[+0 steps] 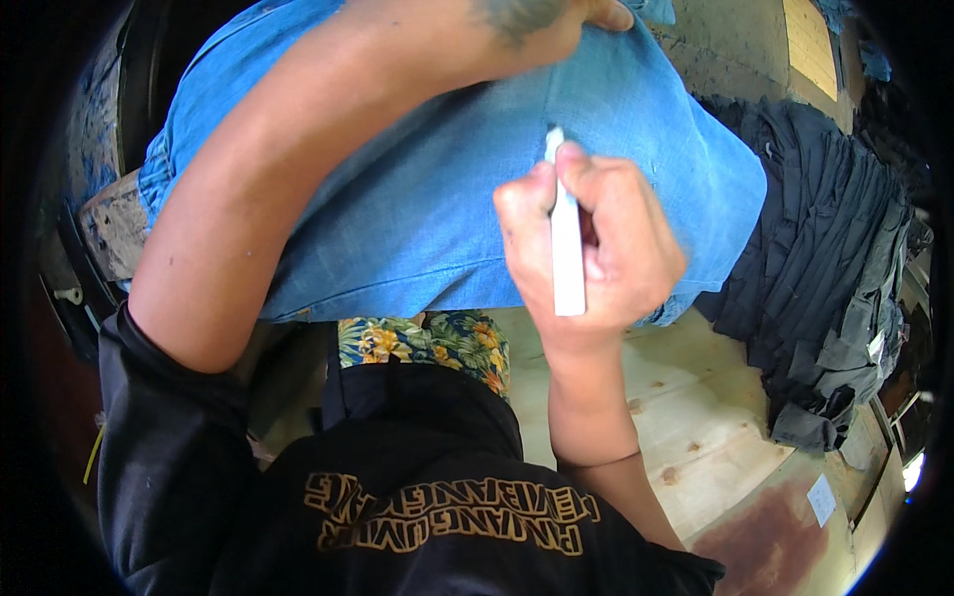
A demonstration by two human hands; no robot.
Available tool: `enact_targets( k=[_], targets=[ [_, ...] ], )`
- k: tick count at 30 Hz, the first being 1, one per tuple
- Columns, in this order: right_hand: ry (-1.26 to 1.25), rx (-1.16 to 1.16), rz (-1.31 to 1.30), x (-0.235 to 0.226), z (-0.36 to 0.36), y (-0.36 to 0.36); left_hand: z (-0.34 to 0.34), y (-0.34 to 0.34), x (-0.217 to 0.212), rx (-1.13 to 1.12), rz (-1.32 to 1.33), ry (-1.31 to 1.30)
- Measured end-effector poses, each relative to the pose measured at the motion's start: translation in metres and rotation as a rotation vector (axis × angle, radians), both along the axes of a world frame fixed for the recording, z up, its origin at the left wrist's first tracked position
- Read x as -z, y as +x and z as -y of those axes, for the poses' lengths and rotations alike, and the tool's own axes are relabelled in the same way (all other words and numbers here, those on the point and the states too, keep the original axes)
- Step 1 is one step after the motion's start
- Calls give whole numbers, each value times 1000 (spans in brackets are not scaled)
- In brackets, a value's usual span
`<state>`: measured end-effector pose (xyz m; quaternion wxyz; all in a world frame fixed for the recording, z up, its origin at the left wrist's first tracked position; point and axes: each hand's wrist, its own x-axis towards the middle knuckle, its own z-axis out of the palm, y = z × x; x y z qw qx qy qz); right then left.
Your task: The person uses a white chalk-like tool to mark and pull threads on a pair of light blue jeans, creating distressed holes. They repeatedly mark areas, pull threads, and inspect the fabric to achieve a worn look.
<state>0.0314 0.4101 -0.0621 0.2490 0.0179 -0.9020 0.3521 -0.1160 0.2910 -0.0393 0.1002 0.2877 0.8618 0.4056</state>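
Blue denim cloth [437, 238], faded with visible seams and frayed edges, lies spread in front of me. My right hand [606, 233] is closed around a slim white stick-like tool [568, 253], held like a pen. The tool's tip meets the denim beside a small dark spot along a seam line; its exact kind is unclear. My left hand [542, 30] rests on the far part of the denim at the top edge of the view. Its thumb shows, but the other fingers are hidden or cut off by the picture's edge.
Dark garments lie piled [815, 258] at the right. Beneath the denim is a pale wooden board [686, 417], with a reddish-brown stain and a small white paper [821, 500] at the lower right. Worn wood [111, 226] shows at the left.
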Motion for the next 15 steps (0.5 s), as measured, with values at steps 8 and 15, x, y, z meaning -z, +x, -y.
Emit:
enact_targets(
  k=[8,15],
  targets=[
    [-33,-36,-10,-10,-1,20,-5,-3,-3,-9,65,-92],
    [-26,18,-13,7,-4,-2,-7,-8,12,-2,-91,-13]
  ],
)
